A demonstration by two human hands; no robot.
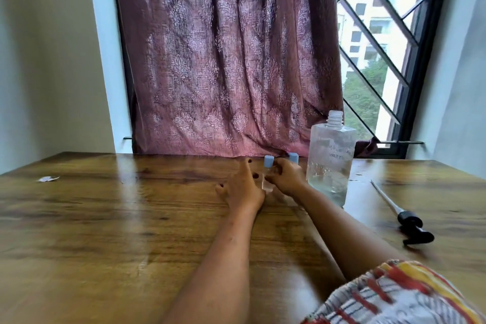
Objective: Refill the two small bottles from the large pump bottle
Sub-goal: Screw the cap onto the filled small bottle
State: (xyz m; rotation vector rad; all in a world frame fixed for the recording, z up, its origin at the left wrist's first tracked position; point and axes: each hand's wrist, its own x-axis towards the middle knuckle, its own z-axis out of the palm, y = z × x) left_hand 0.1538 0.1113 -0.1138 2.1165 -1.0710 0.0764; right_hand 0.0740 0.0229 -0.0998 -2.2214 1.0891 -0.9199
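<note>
Two hands meet at the far middle of the brown desk (105, 218). Between them stands a small bottle (266, 182) with a clear body and a blue cap (268, 161) on top. The right hand (285, 177) has its fingers curled round this small bottle and holds it. The left hand (242, 189) is spread wide with straight fingers and touches the left side of the bottle.

Just behind the right hand, the blue top of the other small bottle (293, 157) peeks out. The hand hides the rest of it.

The big bottle (330, 163) stands just right of the right hand. It is clear and its top is open. The black pump (410, 221) lies flat on the desk, nearer and further right, well apart from the big bottle.

A scrap of paper (48, 179) lies far off on the left. A dark pink curtain (223, 60) hangs behind the desk, beside a window (378, 34).
</note>
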